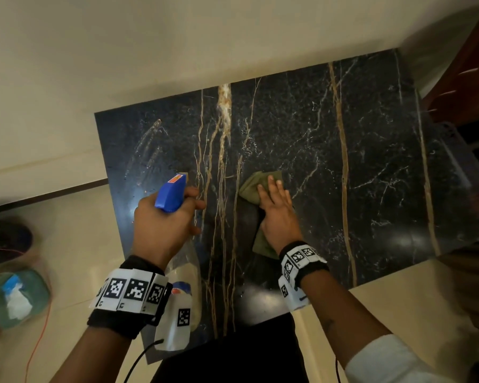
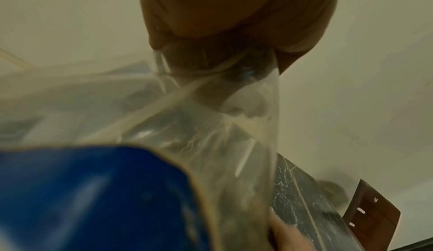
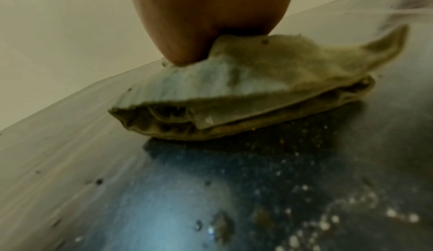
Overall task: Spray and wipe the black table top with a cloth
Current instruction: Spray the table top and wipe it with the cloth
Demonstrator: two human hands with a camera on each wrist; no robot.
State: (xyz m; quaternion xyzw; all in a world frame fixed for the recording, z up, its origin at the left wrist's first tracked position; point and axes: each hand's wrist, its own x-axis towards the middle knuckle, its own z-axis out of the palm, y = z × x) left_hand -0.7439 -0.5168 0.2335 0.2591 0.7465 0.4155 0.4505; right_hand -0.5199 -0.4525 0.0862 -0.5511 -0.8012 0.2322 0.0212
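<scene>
Now: olive cloth [image 1: 249, 186] folded, crumpled under right hand [image 1: 277, 214]; black tabletop [image 1: 343, 161] wet-streaked.

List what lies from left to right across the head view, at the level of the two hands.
Cream floor → wet, streaked part of the black table top → left hand gripping the blue-headed spray bottle → green cloth under the right hand → dry marble.

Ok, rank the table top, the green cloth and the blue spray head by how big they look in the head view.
1. Black table top, by far the largest.
2. Green cloth, though the right hand pressing on it hides part.
3. Blue spray head, held in the left hand; it sits nearer the camera, so its true size is less sure.
</scene>
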